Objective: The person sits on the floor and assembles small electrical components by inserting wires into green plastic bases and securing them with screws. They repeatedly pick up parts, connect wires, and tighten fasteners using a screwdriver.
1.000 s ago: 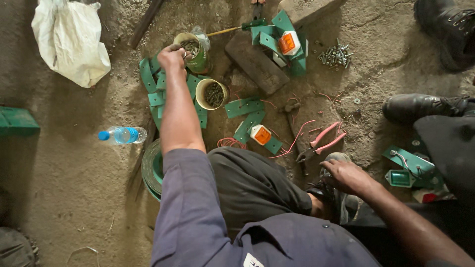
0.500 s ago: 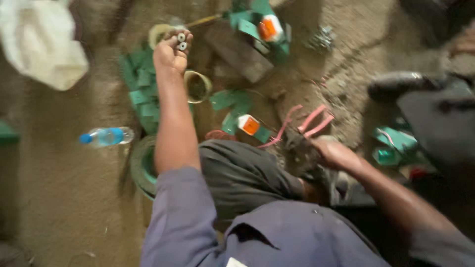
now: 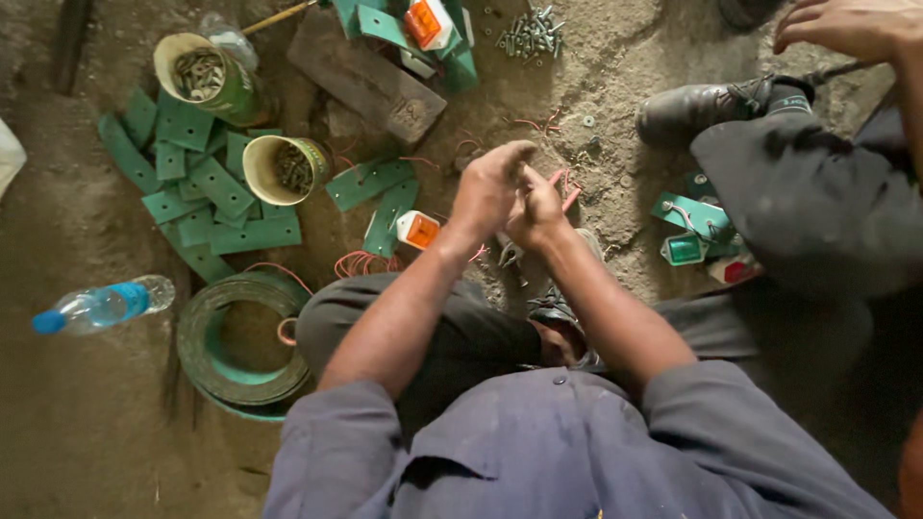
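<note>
A: Sitting on a dirt floor [image 3: 87, 423], a person in a grey shirt has both arms out in front. At 8 o'clock from the hands lies a green coil of strip [image 3: 240, 351]; at 9 to 10 o'clock, a scatter of green plates [image 3: 207, 197].

B: Other big items?

A: A dark flat block [image 3: 365, 82] at 11 o'clock. Another person's black boot [image 3: 702, 111] at 2 o'clock, and that person's hand [image 3: 846, 29] in the top right corner.

B: Smaller things?

A: Two tin cans: one [image 3: 197, 72] far at 10 o'clock, one [image 3: 284, 168] nearer at 9 o'clock, both with small metal bits inside. A plastic bottle [image 3: 101, 308] with a blue cap at 8 o'clock. An orange-faced lamp [image 3: 418, 231] just at 8 o'clock, beside red wire [image 3: 361, 261].

B: And the hands?

A: Left hand [image 3: 490, 187] and right hand [image 3: 538, 207] are pressed together, fingers curled narrow. Cannot tell what, if anything, sits between them. Red-handled pliers [image 3: 567, 183] lie on the ground behind the right hand. A pile of screws [image 3: 529, 34] sits at 12 o'clock.
</note>
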